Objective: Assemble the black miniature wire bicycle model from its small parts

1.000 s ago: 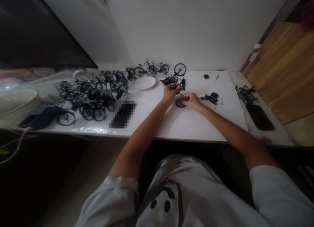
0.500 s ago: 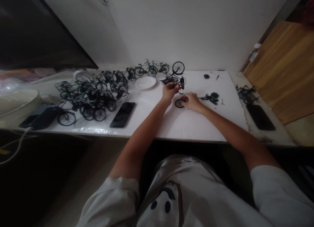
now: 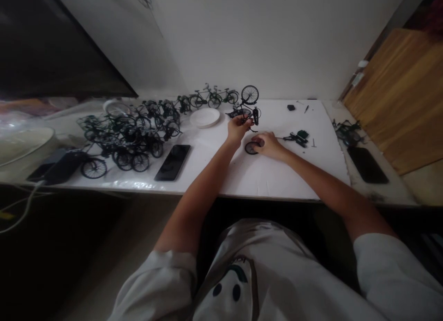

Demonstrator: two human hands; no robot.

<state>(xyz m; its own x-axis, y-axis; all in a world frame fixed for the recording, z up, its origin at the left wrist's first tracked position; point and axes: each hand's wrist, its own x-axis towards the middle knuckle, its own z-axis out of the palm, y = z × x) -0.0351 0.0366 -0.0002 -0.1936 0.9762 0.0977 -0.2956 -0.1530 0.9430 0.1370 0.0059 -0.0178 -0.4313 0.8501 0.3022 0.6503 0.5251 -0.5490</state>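
Note:
My left hand (image 3: 238, 128) is closed around a black miniature bicycle frame (image 3: 255, 116), held above the white board. One spoked wheel of it points up towards the wall. Just right of and below it, my right hand (image 3: 270, 144) pinches a small loose bicycle wheel (image 3: 250, 148) by its right side, low over the board. The fingers cover part of that wheel. Behind my left hand lie more dark bicycle parts (image 3: 235, 112), partly hidden. Black and dark green parts (image 3: 298, 137) rest to the right of my right hand.
Many finished-looking miniature bicycles (image 3: 128, 136) crowd the table's left. A white plate (image 3: 205, 118) and a phone (image 3: 173, 162) lie between them and my left arm. Another dark phone (image 3: 368, 165) lies at right. A small screwdriver-like tool (image 3: 306, 109) and a black block (image 3: 291, 107) sit at the back.
Both hands have shifted very slightly left, with the bicycle frame and the loose wheel moving along. Nothing else has visibly moved.

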